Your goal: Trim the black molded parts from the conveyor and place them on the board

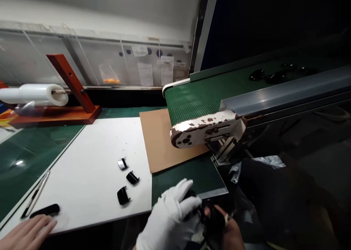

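My left hand [172, 215], in a white glove, is closed around a black part [189, 195] that shows between its fingers. My right hand [231, 230] is bare and close beside it at the bottom of the view. Its fingers curl around something dark, which blur and shadow keep me from naming. On the white board [90, 151] to the left lie three small glossy black pieces with short pins [123, 196]. A co-worker's bare hand [33, 230] rests at the lower left, by a dark elongated object [45, 210].
A green conveyor belt [197, 96] carries several black parts [257, 74]; its end overhangs a cardboard sheet [157, 144]. A pen [38, 191] lies on the board's left edge. A plastic film roll [41, 94] sits on a reddish wooden stand [68, 78] behind.
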`<state>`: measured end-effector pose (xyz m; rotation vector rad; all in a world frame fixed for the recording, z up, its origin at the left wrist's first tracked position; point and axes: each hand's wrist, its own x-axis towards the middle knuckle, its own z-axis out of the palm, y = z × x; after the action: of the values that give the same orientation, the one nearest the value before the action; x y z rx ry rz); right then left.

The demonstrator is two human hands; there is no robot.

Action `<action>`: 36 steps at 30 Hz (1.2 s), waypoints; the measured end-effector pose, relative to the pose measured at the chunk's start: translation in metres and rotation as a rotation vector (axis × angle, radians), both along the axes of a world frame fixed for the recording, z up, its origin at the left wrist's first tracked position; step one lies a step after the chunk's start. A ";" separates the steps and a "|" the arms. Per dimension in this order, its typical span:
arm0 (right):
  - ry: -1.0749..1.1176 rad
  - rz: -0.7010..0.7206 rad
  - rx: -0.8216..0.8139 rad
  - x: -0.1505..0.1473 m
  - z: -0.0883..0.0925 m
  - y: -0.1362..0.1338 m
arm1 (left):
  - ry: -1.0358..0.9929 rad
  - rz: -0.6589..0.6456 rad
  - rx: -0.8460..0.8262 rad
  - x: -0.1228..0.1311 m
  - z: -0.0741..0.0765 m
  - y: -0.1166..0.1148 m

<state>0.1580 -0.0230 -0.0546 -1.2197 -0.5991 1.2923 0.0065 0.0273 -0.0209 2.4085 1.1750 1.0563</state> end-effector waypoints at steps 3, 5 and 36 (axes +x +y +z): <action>0.214 -0.043 -0.022 0.004 0.006 0.004 | -0.127 -0.089 -0.263 -0.011 0.015 -0.003; 0.331 -0.040 -0.025 0.008 0.010 0.008 | -0.203 -0.094 -0.437 -0.019 0.013 -0.003; 0.140 0.094 -0.041 0.015 0.020 0.003 | -0.060 -0.359 -0.299 0.000 0.010 0.014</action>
<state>0.1726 -0.0197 -0.0349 -1.1344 -0.5359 1.4629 0.0060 0.0409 -0.0112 2.2222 0.7757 0.7728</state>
